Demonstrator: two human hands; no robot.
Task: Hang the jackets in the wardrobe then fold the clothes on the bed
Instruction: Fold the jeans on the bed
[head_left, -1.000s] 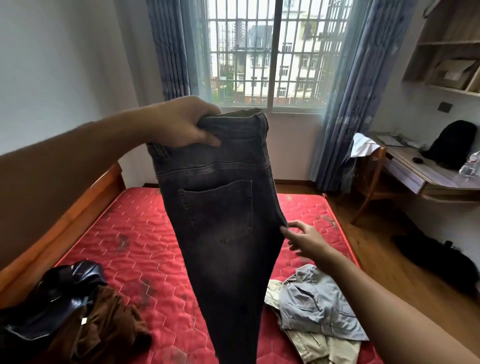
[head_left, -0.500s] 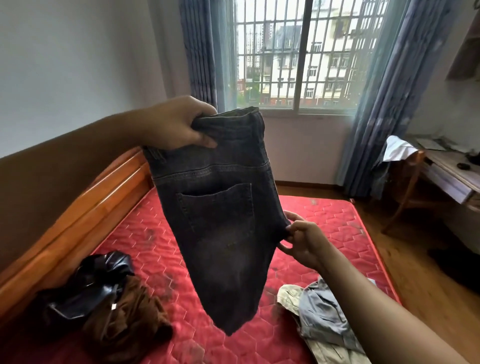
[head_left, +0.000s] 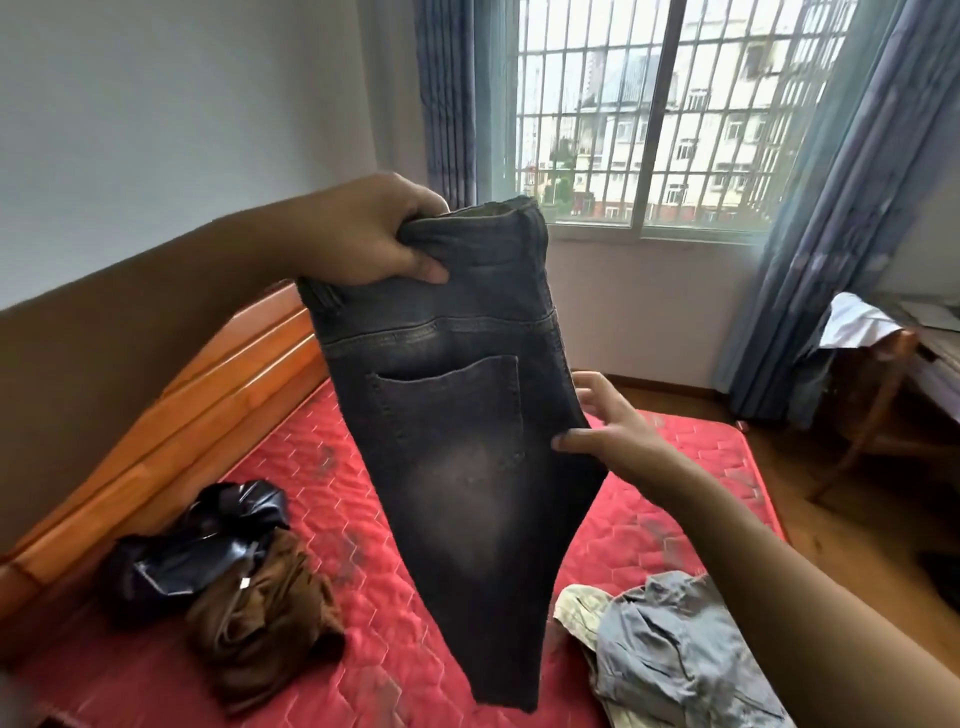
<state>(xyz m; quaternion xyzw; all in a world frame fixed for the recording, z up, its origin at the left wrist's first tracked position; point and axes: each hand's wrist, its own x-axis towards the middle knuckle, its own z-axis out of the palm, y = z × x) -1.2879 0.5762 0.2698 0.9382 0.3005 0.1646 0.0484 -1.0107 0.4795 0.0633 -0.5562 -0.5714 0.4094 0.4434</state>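
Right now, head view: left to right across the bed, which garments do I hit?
black leather-look jacket → brown garment → dark grey jeans, held up in the air → grey-blue garment. The beige piece under the grey-blue one overlaps it, so I left it out.

Two bare forearms show, uncovered to the frame's edge; the left hand (head_left: 363, 234) is broad, with a short thumbnail; the right hand (head_left: 608, 436) is bare too, its thumbnail trimmed short.
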